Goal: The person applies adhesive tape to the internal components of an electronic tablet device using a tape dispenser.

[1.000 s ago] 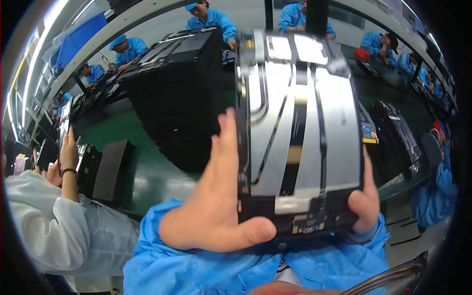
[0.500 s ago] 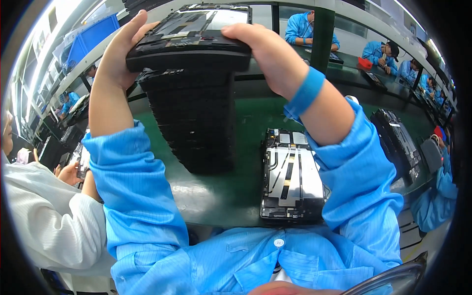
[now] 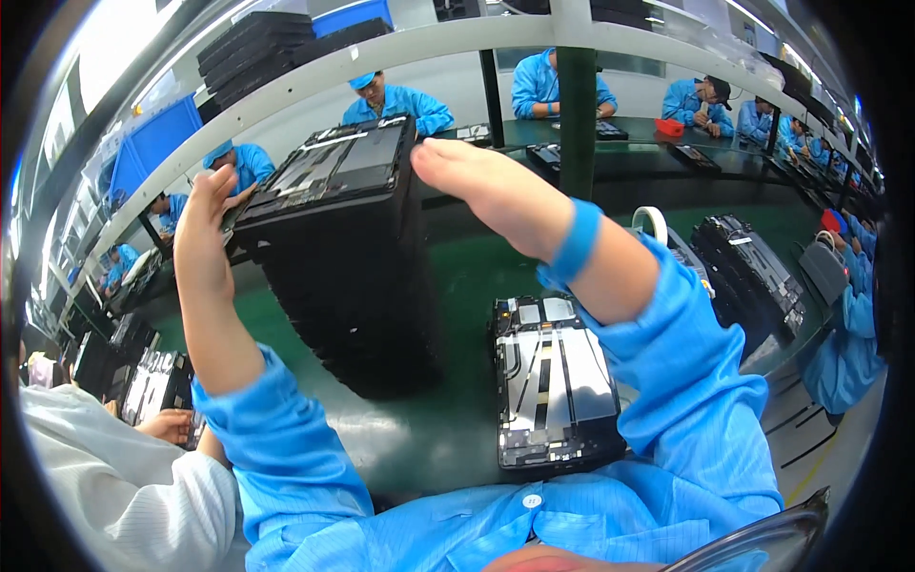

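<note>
A tall stack of black tablet-like device housings [image 3: 343, 296] stands on the green bench in front of me. Its top unit [image 3: 334, 172] lies face up, showing grey and silver inner parts. My left hand [image 3: 203, 234] is upright along the stack's left side, fingers stretched out. On the other side, my right hand [image 3: 491, 191] is held flat, with its fingertips by the top unit's right edge. Whether either hand touches the stack, I cannot tell. Near me on the right lies a lower pile of opened devices [image 3: 558, 381] with a silver middle and black strips.
Another pile of black devices [image 3: 748, 272] sits farther right, near a grey box [image 3: 823, 269]. A white rail [image 3: 429, 46] crosses above the bench, with a dark green post [image 3: 576, 114]. At left, a co-worker in a white sleeve [image 3: 143, 477] handles a device. Others in blue work opposite.
The units that my hands held above the stack now rest on top of it. Both hands have loosened, their fingers straightened beside the top unit. The view has shifted, showing more of the far bench.
</note>
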A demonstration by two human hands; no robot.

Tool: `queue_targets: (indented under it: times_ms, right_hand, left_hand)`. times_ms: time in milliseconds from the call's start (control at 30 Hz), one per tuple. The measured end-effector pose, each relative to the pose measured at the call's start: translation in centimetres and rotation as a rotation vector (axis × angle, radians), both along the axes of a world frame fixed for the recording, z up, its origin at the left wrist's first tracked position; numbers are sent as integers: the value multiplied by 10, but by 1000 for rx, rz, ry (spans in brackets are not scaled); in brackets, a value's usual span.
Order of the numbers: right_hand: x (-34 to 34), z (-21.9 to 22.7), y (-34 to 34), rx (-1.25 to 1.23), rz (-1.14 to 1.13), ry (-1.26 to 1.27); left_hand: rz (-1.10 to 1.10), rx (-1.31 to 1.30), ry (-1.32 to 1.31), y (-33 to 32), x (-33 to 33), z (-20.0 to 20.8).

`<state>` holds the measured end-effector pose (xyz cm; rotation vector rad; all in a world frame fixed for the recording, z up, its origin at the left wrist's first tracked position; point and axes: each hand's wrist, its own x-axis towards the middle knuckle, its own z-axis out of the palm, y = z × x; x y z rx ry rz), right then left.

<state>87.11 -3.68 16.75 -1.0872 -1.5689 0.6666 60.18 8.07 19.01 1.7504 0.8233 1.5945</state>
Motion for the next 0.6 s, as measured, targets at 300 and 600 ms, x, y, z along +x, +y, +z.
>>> queue_targets:
  times_ms: [300, 600]
  right_hand:
    - [38, -43, -209, 1100, -306, -384]
    - [40, -44, -287, 1136, -480, -447]
  left_hand:
    - [-150, 872, -61, -144, 64, -64]
    - [-433, 737, -171, -173, 102, -99]
